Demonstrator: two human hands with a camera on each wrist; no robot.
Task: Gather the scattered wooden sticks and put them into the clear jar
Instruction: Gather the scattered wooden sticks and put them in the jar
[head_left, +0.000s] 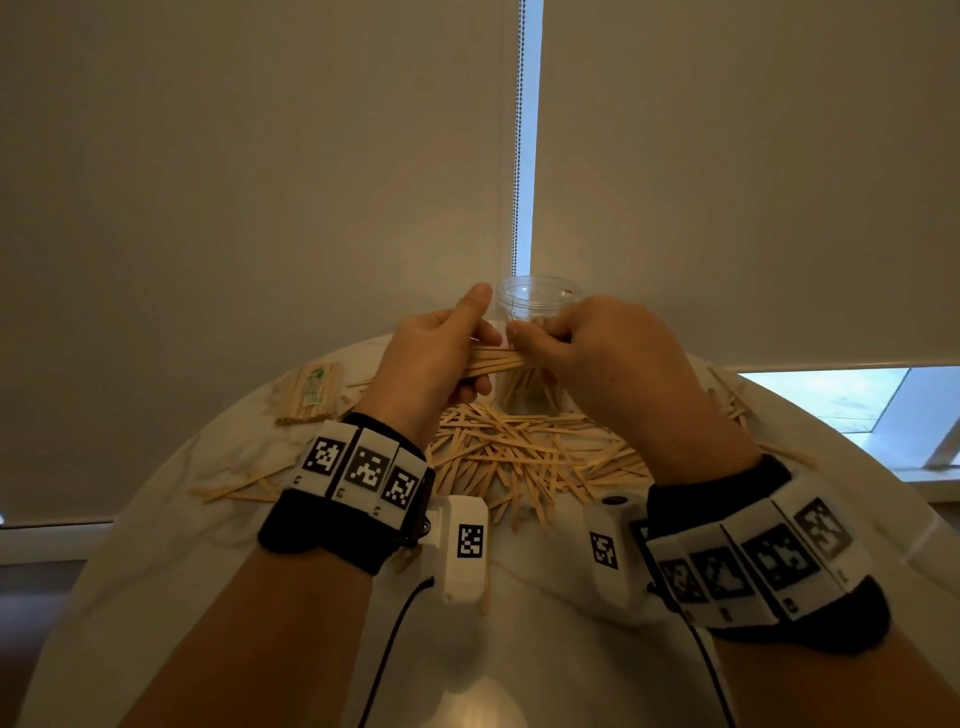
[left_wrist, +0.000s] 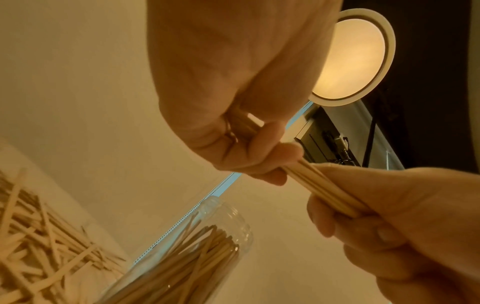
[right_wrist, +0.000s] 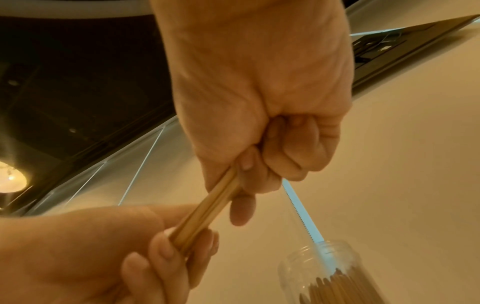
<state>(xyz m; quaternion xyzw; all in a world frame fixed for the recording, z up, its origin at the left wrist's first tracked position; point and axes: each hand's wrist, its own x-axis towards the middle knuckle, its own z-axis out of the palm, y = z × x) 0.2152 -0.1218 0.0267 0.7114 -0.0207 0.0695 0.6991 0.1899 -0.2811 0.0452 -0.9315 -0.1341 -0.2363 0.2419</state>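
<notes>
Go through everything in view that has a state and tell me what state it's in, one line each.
left hand: grips one end of the bundle
right hand: grips the other end of the bundle
bundle of sticks: held level above the table, in front of the jar
clear jar: upright, lid off, partly filled with sticks
loose sticks: scattered on the table
packet of sticks: lying flat at left
</notes>
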